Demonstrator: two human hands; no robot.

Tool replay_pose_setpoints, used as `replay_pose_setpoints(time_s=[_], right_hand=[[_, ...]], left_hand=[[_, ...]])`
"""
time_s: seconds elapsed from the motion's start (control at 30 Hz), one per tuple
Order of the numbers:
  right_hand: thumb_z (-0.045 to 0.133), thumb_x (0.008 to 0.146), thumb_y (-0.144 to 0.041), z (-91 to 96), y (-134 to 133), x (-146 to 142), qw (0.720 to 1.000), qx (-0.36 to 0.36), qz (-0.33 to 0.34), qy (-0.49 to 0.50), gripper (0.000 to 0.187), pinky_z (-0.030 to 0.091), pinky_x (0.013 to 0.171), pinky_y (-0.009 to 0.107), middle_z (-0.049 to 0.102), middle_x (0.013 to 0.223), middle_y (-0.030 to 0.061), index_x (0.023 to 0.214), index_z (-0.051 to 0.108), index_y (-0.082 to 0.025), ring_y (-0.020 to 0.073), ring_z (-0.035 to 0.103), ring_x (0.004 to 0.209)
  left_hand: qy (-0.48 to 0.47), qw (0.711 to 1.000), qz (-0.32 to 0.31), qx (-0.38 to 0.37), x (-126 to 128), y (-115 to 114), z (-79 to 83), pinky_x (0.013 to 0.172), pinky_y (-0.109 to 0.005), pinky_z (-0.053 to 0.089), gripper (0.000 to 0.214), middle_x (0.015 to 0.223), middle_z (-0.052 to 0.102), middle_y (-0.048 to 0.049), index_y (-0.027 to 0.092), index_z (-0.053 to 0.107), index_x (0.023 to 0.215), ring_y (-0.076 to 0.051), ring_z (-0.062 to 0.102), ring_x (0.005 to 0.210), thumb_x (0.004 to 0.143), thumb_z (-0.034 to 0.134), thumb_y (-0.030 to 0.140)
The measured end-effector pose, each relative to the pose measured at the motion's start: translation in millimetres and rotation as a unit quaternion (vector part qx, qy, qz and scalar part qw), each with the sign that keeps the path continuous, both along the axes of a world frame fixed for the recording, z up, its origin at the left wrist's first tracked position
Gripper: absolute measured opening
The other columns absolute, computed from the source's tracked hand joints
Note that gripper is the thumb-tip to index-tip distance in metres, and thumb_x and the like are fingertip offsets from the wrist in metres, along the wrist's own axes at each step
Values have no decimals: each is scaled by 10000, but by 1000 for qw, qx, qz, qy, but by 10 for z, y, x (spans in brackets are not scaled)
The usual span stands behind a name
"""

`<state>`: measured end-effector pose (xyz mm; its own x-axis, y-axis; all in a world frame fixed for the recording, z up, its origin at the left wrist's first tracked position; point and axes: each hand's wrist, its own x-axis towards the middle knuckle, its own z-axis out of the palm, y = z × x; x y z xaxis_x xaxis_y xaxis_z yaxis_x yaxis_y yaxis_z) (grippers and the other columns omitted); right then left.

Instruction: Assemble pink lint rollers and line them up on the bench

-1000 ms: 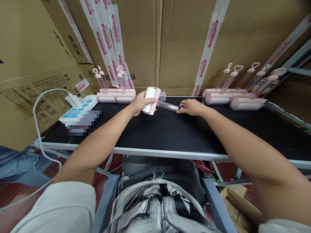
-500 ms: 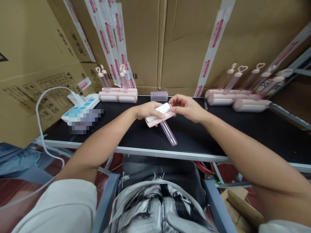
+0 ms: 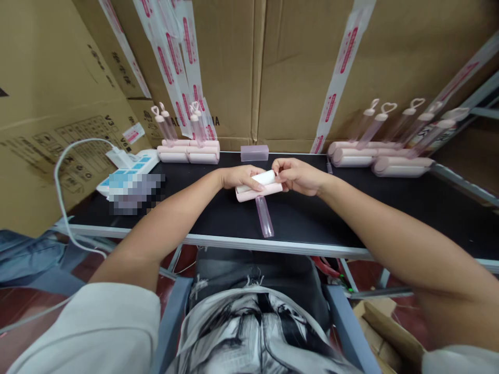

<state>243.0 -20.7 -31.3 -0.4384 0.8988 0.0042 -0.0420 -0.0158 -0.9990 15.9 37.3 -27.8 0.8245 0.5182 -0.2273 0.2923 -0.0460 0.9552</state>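
Observation:
A lint roller (image 3: 260, 193) with a white roll and a pink cover lies across my left hand (image 3: 234, 177), whose thumb presses on the white roll. Its clear purple handle (image 3: 265, 219) points down toward the table's front edge, without a heart loop at its end. My right hand (image 3: 299, 176) is closed in a pinch at the right end of the white roll; what exactly its fingertips grip there is partly hidden.
Finished-looking lint rollers with heart-loop handles stand at the back left (image 3: 188, 151) and back right (image 3: 403, 167). A purple block (image 3: 254, 152) lies at the back. A power strip (image 3: 130, 171) with a white cable sits left on the black table (image 3: 312, 223). Cardboard (image 3: 296, 78) walls the back.
The lint roller has turned to lie more level, and its handle has swung leftward to point more directly at me. My right hand stays at the roll's right end.

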Motion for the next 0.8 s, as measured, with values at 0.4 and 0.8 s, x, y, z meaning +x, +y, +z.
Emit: replay_pose_setpoints(time_s=[0.4, 0.8], right_hand=[[754, 527, -163, -29, 70, -57, 994, 48, -101, 21, 264, 415, 406, 223, 555, 575, -64, 730, 594, -219, 88, 483, 450], [598, 618, -202, -88, 158, 53, 928, 214, -245, -182, 56, 366, 541, 283, 597, 614, 0, 665, 596, -234, 153, 488, 593]], left_hand=[[-98, 989, 101, 50, 78, 21, -197, 665, -260, 452, 649, 836, 720, 14, 128, 711, 1025, -125, 620, 704, 527, 986, 443], [-159, 948, 248, 125, 112, 122, -308, 583, -289, 478, 579, 753, 654, 32, 175, 632, 1124, -130, 586, 584, 641, 837, 418]])
